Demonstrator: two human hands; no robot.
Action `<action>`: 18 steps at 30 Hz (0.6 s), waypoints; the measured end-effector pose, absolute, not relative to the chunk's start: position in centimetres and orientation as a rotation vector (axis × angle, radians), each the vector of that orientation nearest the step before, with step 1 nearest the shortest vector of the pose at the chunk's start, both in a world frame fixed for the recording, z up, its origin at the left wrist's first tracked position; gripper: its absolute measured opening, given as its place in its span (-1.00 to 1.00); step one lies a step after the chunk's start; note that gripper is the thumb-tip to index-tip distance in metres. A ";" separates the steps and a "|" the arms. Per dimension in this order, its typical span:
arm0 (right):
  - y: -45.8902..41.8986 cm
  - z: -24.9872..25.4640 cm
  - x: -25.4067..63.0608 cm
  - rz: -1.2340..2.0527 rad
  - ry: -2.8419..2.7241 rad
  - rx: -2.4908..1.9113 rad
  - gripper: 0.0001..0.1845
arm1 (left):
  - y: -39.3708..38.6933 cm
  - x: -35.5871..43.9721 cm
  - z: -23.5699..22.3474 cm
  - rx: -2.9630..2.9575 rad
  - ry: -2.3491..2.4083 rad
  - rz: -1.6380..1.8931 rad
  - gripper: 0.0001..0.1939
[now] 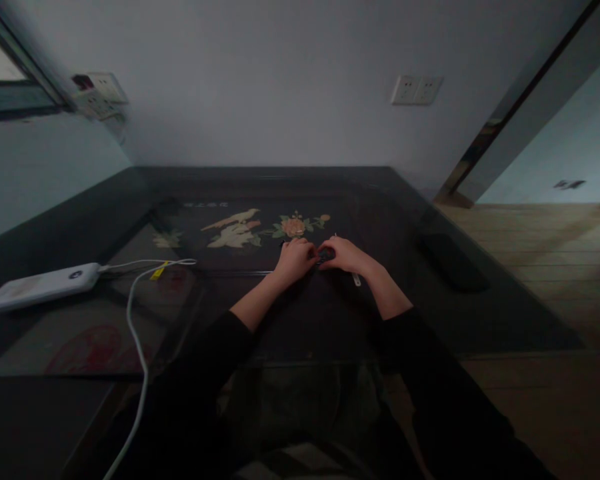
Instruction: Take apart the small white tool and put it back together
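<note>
Head view: small dark object (325, 256) lay near the middle of the tabletop (310, 333), well in from the front edge, just in front of the flower picture (293, 227). It sat squarely between the two hands, left hand (296, 259) on the side toward the tabletop's left edge, right hand (349, 255) toward the right edge. Neither was nearer; both touched it. Right thumb and forefinger were pinched around it; left fingertips were together, clamped at its left end. Its long axis could not be told, too dark and mostly covered. A pale strip (357, 279) jutted from beneath the right hand, slanting toward the front edge; whether gripped, could not tell.
</note>
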State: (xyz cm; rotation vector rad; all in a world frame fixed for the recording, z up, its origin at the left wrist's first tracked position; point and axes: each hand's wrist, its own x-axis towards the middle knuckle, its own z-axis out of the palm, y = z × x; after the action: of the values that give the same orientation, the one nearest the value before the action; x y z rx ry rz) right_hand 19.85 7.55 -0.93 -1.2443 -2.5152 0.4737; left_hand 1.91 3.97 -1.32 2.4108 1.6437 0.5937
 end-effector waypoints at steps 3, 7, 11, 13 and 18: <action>7.3 -0.6 19.7 0.485 -2.512 -1.258 -0.58 | 4.0 1.9 -1.3 2.411 1.642 0.581 -0.90; 7.0 -0.2 19.5 0.517 -2.500 -1.278 -0.61 | 4.1 1.9 -1.4 2.418 1.658 0.560 -0.89; 7.0 -0.2 19.5 0.534 -2.499 -1.271 -0.63 | 4.2 1.9 -1.6 2.428 1.658 0.573 -0.89; 7.1 -0.2 19.5 0.540 -2.497 -1.267 -0.64 | 4.1 1.9 -1.6 2.432 1.650 0.590 -0.90; 6.9 -0.1 19.6 0.538 -2.498 -1.261 -0.63 | 3.9 1.9 -1.4 2.399 1.638 0.625 -0.92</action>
State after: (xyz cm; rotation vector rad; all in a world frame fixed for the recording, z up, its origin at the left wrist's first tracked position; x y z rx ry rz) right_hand 19.57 6.93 -0.09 -1.2608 -2.4976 0.5375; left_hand 1.87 3.91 -1.45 2.3986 1.6383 0.6252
